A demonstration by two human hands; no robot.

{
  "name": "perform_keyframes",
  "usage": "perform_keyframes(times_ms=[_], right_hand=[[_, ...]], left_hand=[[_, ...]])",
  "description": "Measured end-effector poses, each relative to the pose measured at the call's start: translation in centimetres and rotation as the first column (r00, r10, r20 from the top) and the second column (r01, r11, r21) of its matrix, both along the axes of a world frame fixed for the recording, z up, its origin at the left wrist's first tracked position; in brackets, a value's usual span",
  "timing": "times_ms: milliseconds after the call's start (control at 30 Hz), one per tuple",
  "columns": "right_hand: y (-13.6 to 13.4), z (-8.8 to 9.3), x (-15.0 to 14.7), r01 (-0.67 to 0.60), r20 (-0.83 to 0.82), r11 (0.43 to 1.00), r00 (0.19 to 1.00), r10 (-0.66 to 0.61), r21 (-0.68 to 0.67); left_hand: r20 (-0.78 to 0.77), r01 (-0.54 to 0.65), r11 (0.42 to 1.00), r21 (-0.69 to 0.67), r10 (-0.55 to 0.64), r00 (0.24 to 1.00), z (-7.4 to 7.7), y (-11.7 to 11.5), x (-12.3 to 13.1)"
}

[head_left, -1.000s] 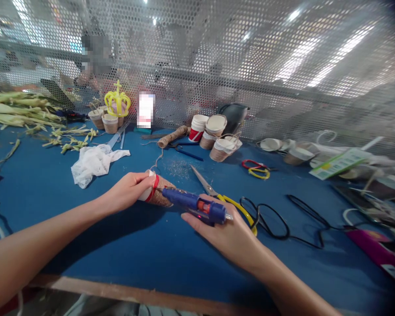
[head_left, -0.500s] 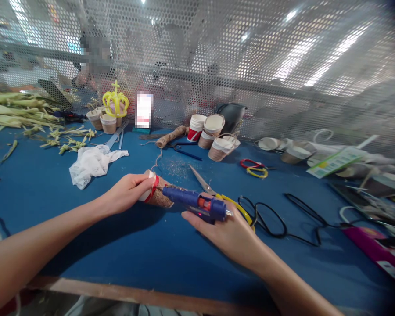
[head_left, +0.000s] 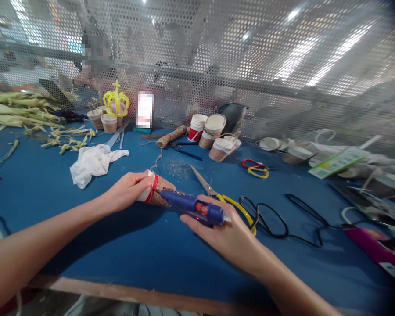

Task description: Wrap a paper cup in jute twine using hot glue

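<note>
My left hand is closed round a paper cup lying on its side; the cup has a red band and is partly wrapped in brown twine. My right hand grips a blue glue gun whose nozzle touches the wrapped part of the cup. A strand of twine runs from the cup back to a twine roll. Both hands rest low over the blue table.
Yellow-handled scissors and a black cord lie just right of the gun. Other cups stand behind, a white cloth left, green leaves far left, a yellow crown and a perforated screen at the back.
The glue gun and my right hand shifted slightly left and down along the cup. My left hand kept its hold.
</note>
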State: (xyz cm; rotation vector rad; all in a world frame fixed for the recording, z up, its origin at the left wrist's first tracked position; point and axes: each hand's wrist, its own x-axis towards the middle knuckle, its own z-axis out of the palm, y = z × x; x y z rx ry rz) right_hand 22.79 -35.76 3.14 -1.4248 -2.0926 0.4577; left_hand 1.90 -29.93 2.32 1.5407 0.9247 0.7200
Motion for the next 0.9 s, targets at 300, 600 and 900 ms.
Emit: perform_keyframes(times_ms=[300,600,900], right_hand=[[-0.21,-0.17,-0.15,-0.044,0.022,0.998,0.999,0.043,0.034],[-0.19,0.53,-0.37,-0.027,0.007,1.000,1.000,0.027,-0.004],[0.12,0.08,0.00,0.005,-0.032,0.999,0.999,-0.006,-0.039]], left_hand=[[-0.104,-0.107,0.994,0.029,0.110,0.989,-0.80,0.25,-0.24],[-0.044,-0.052,0.998,0.035,0.053,0.998,-0.48,0.17,-0.18],[-0.023,-0.001,0.999,0.043,0.002,1.000,0.01,-0.10,-0.12]])
